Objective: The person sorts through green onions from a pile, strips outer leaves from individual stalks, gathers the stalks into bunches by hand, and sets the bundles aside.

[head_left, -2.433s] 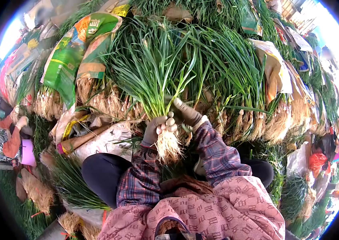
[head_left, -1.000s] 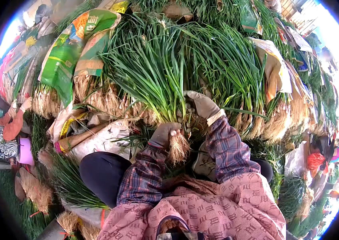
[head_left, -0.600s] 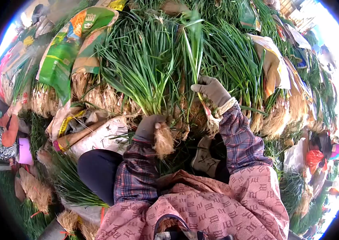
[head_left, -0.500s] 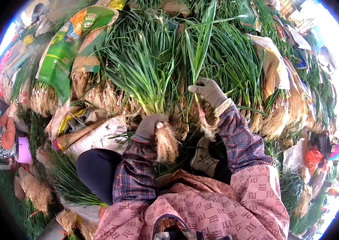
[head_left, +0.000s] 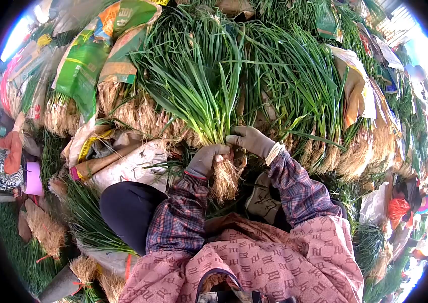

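A bunch of green garlic [head_left: 209,108] stands upright before me, leaves fanning up and away, with its pale stringy roots [head_left: 225,181] hanging below. My gloved left hand [head_left: 207,160] is closed around the base of the stems, just above the roots. At the bunch's right side, my gloved right hand [head_left: 253,141] pinches at the stems, its fingertips close to the left thumb. Which stalk the right fingers hold is partly hidden among the others.
More green garlic [head_left: 299,76] is heaped ahead, roots toward me. A green printed sack [head_left: 77,76] and a whitish sack [head_left: 130,164] lie on the left; a pale sack [head_left: 353,83] covers stalks on the right. Tied bunches [head_left: 47,230] lie lower left, near another person's orange sleeve [head_left: 11,151].
My right hand has moved left and down, bringing the single green garlic stalk from apart to against the bunch. My left hand, still holding the bunch, appears slightly farther right.
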A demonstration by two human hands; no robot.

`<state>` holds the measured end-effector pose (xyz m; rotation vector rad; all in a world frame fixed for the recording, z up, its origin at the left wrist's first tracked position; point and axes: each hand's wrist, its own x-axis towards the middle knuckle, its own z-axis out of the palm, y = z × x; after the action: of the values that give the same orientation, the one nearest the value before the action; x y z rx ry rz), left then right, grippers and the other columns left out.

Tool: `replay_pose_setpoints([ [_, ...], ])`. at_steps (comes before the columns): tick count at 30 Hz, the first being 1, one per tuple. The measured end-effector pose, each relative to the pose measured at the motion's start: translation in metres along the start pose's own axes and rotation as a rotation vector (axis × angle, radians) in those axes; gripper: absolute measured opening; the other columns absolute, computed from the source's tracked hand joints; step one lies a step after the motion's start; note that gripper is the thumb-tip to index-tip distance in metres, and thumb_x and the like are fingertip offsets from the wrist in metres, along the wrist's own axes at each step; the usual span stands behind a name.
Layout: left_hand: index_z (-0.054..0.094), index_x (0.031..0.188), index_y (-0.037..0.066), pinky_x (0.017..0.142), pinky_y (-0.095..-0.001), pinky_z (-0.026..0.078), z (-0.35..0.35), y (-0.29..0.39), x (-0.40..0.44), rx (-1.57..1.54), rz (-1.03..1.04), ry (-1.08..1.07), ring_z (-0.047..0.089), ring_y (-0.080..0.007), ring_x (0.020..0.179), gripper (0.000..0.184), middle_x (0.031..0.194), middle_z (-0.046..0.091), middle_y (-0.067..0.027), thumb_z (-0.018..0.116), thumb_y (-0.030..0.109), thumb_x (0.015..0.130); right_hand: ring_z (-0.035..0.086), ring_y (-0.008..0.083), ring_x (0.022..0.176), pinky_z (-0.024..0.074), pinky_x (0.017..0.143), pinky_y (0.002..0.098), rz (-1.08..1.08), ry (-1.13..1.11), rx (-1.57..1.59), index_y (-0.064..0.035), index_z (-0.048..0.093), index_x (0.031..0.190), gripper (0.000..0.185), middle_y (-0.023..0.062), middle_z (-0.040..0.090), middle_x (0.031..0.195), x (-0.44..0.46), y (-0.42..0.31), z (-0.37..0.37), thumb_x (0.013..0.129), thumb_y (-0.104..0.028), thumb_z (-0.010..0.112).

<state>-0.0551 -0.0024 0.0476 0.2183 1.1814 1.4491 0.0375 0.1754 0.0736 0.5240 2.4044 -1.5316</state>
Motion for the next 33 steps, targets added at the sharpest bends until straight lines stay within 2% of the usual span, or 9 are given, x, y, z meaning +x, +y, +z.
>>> replay_pose_setpoints([
  [6,0.063,0.086,-0.003,0.066,-0.0257,0.047,0.002,0.001,0.006,-0.105,0.013,-0.039,0.058,-0.0139,0.068,0.022,0.074,0.059,-0.004,0.051,0.016,0.086,0.059,0.0275,0.083,0.0471,0.075,0.0402,-0.22,0.284,-0.493,0.0009,0.062,0.096,0.028,0.0154,0.06,0.088,-0.004,0.0,0.012,0.092,-0.026,0.055],
  [7,0.063,0.086,-0.002,0.066,-0.026,0.048,-0.001,0.001,0.007,-0.055,0.039,-0.053,0.058,-0.0144,0.069,0.023,0.074,0.059,-0.0041,0.05,0.017,0.086,0.058,0.0269,0.082,0.0476,0.077,0.0402,-0.065,0.261,-0.227,0.002,0.06,0.09,0.026,0.0141,0.06,0.089,-0.007,-0.001,0.011,0.094,-0.022,0.051],
  [9,0.063,0.086,-0.003,0.067,-0.0264,0.048,0.001,0.011,-0.001,0.037,0.055,-0.043,0.058,-0.015,0.069,0.024,0.075,0.06,-0.0052,0.049,0.017,0.086,0.057,0.0244,0.079,0.0484,0.076,0.0373,-0.379,0.477,-0.372,0.0008,0.058,0.083,0.025,0.0122,0.059,0.088,-0.006,0.019,0.018,0.095,-0.019,0.048],
  [12,0.063,0.088,-0.006,0.07,-0.0288,0.049,0.01,0.022,-0.016,0.162,0.054,0.033,0.061,-0.0173,0.075,0.028,0.084,0.064,-0.0099,0.047,0.017,0.086,0.053,0.0179,0.07,0.0498,0.064,0.0306,-0.125,0.246,1.453,-0.005,0.052,0.078,0.023,0.0108,0.059,0.087,-0.023,0.012,-0.005,0.096,-0.017,0.046],
  [16,0.063,0.09,-0.007,0.074,-0.0321,0.05,0.003,0.004,-0.004,-0.105,0.047,-0.069,0.064,-0.0209,0.083,0.022,0.091,0.066,-0.0126,0.049,0.01,0.085,0.047,0.006,0.063,0.035,0.039,0.0166,-0.277,0.206,1.752,-0.0068,0.057,0.099,0.013,0.0038,0.053,0.078,-0.038,0.012,-0.057,0.095,-0.012,0.047],
  [18,0.062,0.094,-0.007,0.075,-0.0326,0.051,-0.008,-0.021,0.011,-0.105,0.076,-0.081,0.064,-0.0216,0.084,0.022,0.092,0.067,-0.0127,0.051,0.009,0.083,0.039,0.0019,0.055,0.0288,0.037,0.0135,-0.303,0.209,1.246,-0.0044,0.051,0.113,0.019,0.0017,0.051,0.072,-0.033,0.011,-0.069,0.096,-0.013,0.046],
  [24,0.057,0.109,-0.006,0.075,-0.0302,0.053,-0.004,-0.016,0.01,-0.292,0.044,-0.162,0.062,-0.0194,0.073,0.03,0.089,0.064,-0.0121,0.058,0.01,0.084,0.058,0.0167,0.061,0.0492,0.056,0.0356,0.407,0.37,-0.576,-0.0039,0.067,0.085,0.043,0.0084,0.059,0.071,0.037,-0.07,-0.034,0.084,-0.046,0.057],
  [29,0.058,0.102,-0.004,0.072,-0.0326,0.055,-0.001,-0.016,0.012,-0.131,0.06,-0.056,0.061,-0.0181,0.065,0.024,0.083,0.064,-0.0118,0.063,0.005,0.08,0.066,0.0333,0.094,0.052,0.08,0.0437,0.529,0.309,-0.689,-0.0027,0.069,0.1,0.039,0.0208,0.067,0.098,0.071,-0.06,-0.037,0.087,-0.034,0.05],
  [33,0.061,0.092,-0.002,0.068,-0.0344,0.054,-0.005,-0.027,0.019,-0.004,0.202,-0.086,0.063,-0.0205,0.066,0.015,0.081,0.064,-0.0106,0.063,0.003,0.077,0.066,0.032,0.087,0.0508,0.082,0.0428,0.363,0.311,-0.697,0.0007,0.067,0.092,0.035,0.0195,0.067,0.097,0.056,-0.052,-0.042,0.09,-0.028,0.046],
])
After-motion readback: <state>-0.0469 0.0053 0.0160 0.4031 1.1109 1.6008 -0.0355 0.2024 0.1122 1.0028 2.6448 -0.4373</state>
